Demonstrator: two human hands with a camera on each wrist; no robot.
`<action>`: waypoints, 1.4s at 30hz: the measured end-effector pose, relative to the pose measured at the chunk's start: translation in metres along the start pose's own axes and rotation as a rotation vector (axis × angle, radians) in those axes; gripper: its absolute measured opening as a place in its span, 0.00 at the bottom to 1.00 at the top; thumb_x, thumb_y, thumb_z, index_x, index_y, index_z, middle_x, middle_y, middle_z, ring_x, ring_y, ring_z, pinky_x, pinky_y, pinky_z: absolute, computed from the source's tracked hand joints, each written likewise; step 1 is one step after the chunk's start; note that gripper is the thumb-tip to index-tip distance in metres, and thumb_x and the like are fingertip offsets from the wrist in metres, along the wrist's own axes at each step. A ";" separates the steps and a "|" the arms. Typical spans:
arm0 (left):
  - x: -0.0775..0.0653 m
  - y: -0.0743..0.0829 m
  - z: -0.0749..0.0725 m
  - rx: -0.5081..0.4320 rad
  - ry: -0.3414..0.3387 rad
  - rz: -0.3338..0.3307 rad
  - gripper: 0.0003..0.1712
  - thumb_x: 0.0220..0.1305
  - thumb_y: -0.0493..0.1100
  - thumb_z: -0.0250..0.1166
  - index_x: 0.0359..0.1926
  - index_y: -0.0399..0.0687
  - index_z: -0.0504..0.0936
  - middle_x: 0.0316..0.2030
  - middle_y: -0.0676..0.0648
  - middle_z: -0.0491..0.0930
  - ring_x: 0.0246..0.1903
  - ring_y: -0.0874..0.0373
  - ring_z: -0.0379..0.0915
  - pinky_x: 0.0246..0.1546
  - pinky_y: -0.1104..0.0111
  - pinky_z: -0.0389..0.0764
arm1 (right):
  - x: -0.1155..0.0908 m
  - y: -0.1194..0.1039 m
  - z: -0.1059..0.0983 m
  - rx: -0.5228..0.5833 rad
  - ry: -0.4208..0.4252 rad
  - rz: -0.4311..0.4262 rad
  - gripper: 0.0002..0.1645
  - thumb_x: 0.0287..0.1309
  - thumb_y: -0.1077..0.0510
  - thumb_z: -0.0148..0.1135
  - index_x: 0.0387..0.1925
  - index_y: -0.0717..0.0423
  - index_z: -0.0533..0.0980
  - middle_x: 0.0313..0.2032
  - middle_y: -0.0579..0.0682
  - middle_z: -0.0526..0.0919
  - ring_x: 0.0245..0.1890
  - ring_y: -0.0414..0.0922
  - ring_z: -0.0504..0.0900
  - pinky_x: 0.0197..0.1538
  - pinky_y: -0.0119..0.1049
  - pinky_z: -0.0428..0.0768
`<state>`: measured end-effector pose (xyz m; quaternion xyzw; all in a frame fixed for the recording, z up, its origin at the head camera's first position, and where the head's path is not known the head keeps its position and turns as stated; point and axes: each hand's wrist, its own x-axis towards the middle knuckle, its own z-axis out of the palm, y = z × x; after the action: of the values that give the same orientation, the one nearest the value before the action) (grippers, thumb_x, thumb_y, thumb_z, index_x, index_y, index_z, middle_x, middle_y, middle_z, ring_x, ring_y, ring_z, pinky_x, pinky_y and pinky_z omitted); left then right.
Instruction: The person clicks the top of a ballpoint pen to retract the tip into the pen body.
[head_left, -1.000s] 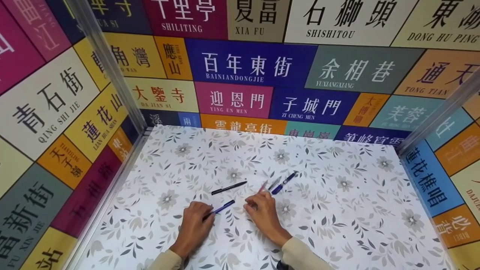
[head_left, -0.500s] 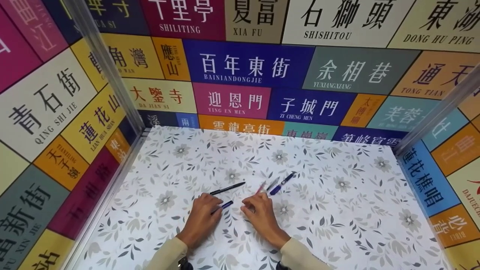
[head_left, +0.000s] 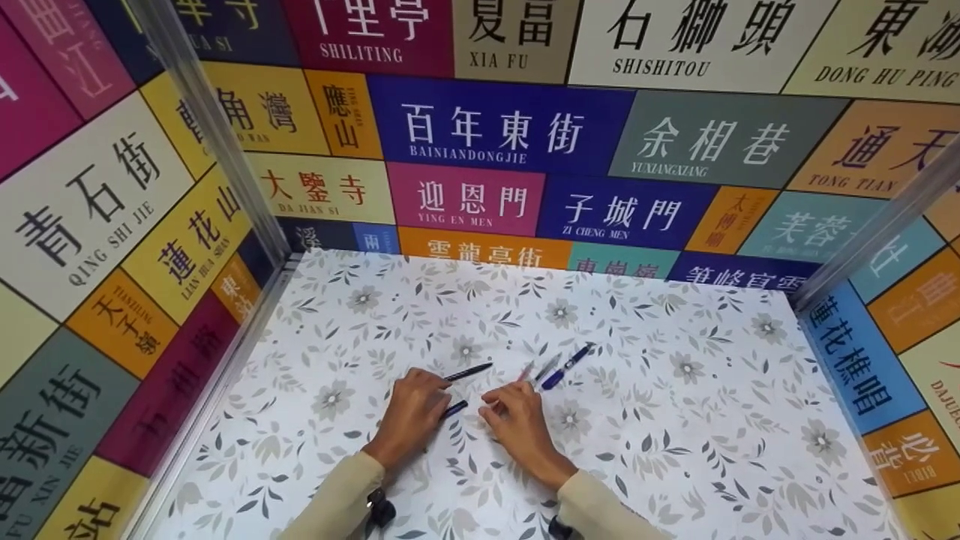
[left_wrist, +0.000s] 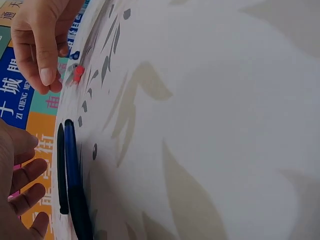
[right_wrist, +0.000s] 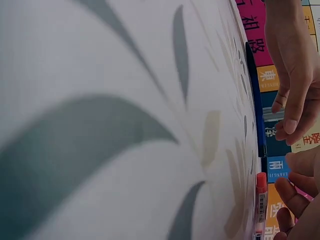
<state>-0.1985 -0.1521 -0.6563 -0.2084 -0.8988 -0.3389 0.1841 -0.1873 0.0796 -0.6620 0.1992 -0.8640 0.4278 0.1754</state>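
Note:
My left hand hovers over the left ends of a black pen and a blue pen with a dark cap, partly hiding both. In the left wrist view its loosely bent fingers stand apart from the blue pen and hold nothing. My right hand is just below a red-tipped pen, covering its lower end. The right wrist view shows that pen's red cap beside relaxed fingers, with no pen gripped.
Right of the red-tipped pen lie a greyish pen and a blue-and-white pen. A floral cloth covers the table. Panels with Chinese place names and metal posts enclose it on three sides.
My left hand has moved up and to the right from the blue pen's left end toward the black pen. My right hand has barely shifted; the pens lie where they were.

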 end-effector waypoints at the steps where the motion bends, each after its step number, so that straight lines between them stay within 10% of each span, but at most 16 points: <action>1: 0.001 -0.001 0.000 -0.001 0.001 -0.002 0.09 0.65 0.34 0.76 0.46 0.41 0.92 0.43 0.47 0.89 0.50 0.48 0.79 0.48 0.49 0.75 | 0.001 0.001 0.001 0.004 0.003 0.003 0.09 0.56 0.66 0.82 0.39 0.57 0.89 0.33 0.48 0.87 0.42 0.47 0.80 0.49 0.46 0.75; 19: 0.006 -0.022 0.004 0.039 0.027 -0.005 0.10 0.65 0.34 0.78 0.46 0.43 0.92 0.43 0.47 0.89 0.49 0.46 0.79 0.46 0.48 0.78 | 0.027 0.018 0.006 0.119 -0.030 0.234 0.10 0.64 0.64 0.78 0.46 0.60 0.90 0.43 0.51 0.84 0.41 0.43 0.85 0.51 0.35 0.82; 27: 0.004 -0.030 0.004 0.063 0.052 0.022 0.08 0.63 0.34 0.77 0.44 0.44 0.92 0.42 0.46 0.89 0.48 0.46 0.79 0.43 0.46 0.79 | 0.037 0.026 0.008 0.019 0.003 0.148 0.10 0.60 0.63 0.80 0.44 0.59 0.90 0.41 0.50 0.91 0.52 0.53 0.78 0.61 0.53 0.74; 42: 0.004 -0.036 0.003 0.189 0.005 0.024 0.08 0.66 0.38 0.78 0.45 0.44 0.91 0.44 0.45 0.87 0.50 0.44 0.77 0.47 0.45 0.77 | 0.049 0.040 0.019 -0.054 -0.004 0.044 0.13 0.56 0.66 0.81 0.43 0.58 0.89 0.46 0.51 0.90 0.54 0.54 0.76 0.57 0.56 0.71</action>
<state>-0.2201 -0.1743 -0.6757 -0.2000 -0.9238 -0.2506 0.2092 -0.2515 0.0771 -0.6766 0.1760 -0.8798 0.4078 0.1693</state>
